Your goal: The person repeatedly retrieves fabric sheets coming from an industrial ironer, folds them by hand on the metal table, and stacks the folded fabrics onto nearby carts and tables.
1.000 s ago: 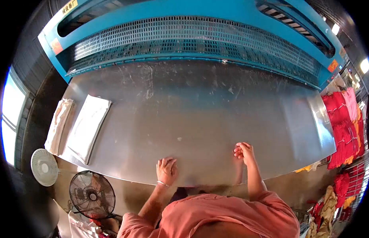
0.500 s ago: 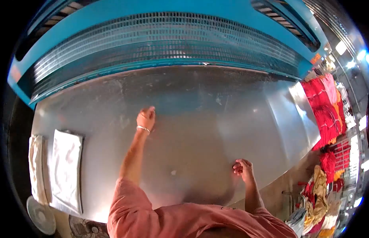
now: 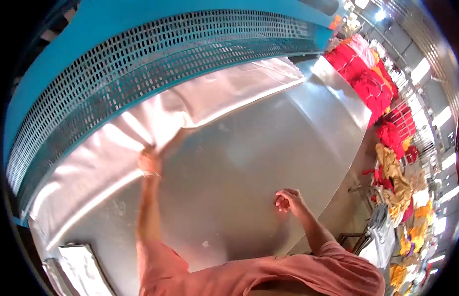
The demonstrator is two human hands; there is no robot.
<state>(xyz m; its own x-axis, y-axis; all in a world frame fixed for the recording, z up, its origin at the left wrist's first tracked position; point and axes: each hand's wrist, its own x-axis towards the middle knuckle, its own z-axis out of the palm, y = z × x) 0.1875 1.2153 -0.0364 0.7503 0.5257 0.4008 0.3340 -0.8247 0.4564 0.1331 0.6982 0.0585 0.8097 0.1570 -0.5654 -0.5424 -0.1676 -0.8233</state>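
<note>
A wide, pale shiny cloth (image 3: 229, 91) lies along the far side of the metal table (image 3: 239, 163), coming from under the blue machine's slotted guard (image 3: 141, 54). My left hand (image 3: 149, 162) is closed on the cloth's near edge, where folds gather toward the fingers; motion blurs it a little. Over the bare metal on the right hovers my right hand (image 3: 288, 200), fingers loosely curled and apart, holding nothing. Two folded white cloths, one wider (image 3: 84, 269) and one narrow (image 3: 57, 276), rest at the table's near left corner.
Red cloth bundles (image 3: 360, 79) hang beyond the table's right end. Below them on the right are a tan cloth (image 3: 394, 172) and a grey-white stack of cloth (image 3: 380, 237) on a rack beside the table.
The pale cloth has come out onto the table from the machine. My left hand has reached forward and left and taken its edge. The view has turned right; my right hand stays over the table.
</note>
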